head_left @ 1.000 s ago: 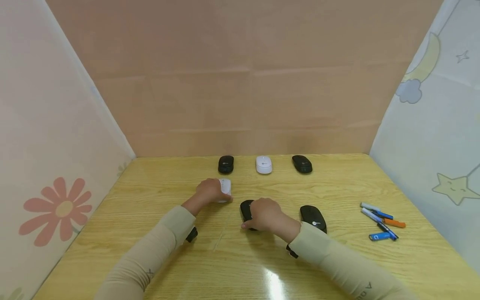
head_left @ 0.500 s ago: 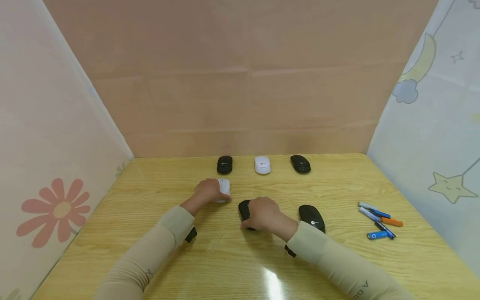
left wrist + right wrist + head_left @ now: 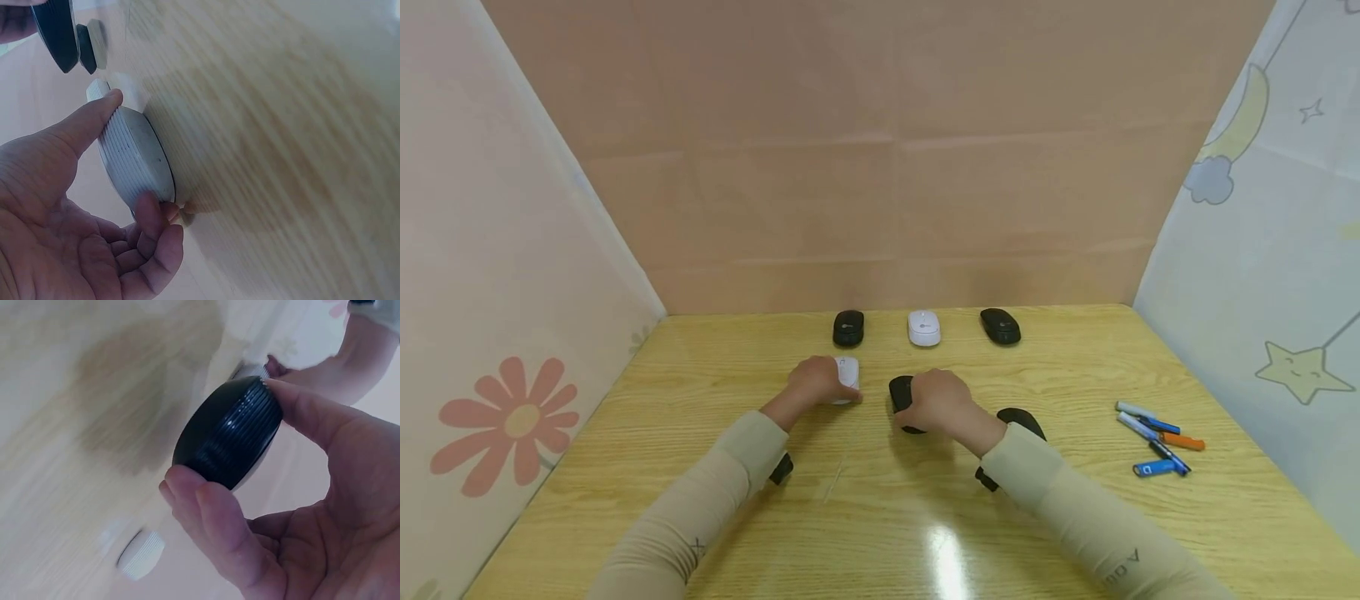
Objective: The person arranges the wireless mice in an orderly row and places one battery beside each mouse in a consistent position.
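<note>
White computer mouse (image 3: 848, 372) pinched by left hand (image 3: 814, 380), black computer mouse (image 3: 900, 391) by right hand (image 3: 937, 402), head view. Left wrist: white computer mouse seemingly on tabletop (image 3: 294, 156). Right wrist: black computer mouse looks lifted; likely positioning step, next calls for level lowering.

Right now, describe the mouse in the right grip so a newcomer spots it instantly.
Start at the wood-grain table and follow the right sleeve to the right grip. Pinched there is a black mouse with a ribbed side. The other black mice lie unheld, and the left grip holds a white mouse.
</note>
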Motion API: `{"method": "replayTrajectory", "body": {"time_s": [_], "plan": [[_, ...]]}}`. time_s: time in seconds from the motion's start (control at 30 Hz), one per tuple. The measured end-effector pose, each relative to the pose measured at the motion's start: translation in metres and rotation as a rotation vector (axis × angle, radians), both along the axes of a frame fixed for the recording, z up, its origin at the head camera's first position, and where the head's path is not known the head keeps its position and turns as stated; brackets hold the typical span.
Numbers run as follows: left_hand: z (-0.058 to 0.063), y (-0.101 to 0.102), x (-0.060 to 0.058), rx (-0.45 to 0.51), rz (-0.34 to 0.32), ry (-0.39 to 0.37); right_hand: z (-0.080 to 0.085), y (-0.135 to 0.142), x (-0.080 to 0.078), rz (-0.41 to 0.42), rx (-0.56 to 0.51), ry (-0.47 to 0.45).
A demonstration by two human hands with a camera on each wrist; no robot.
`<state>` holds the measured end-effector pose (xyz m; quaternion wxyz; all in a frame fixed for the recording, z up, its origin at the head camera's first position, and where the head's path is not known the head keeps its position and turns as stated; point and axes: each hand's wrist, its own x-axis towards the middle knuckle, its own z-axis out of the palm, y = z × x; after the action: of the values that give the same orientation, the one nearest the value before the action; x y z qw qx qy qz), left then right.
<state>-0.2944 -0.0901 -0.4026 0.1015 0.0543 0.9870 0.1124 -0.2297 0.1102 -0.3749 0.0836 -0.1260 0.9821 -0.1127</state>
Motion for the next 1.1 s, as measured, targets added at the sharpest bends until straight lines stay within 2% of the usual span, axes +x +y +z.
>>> {"method": "replayTrajectory", "body": {"time_s": [0.53, 1.1], "plan": [[0.001, -0.001, 0.000, 0.002, 0.005, -0.004, -0.004, 0.021, -0.040, -0.188, -0.016, -0.023], [0.003, -0.001, 0.002, 0.010, -0.001, -0.011, -0.009, 0.019, -0.051, -0.257, 0.005, -0.048]]}}
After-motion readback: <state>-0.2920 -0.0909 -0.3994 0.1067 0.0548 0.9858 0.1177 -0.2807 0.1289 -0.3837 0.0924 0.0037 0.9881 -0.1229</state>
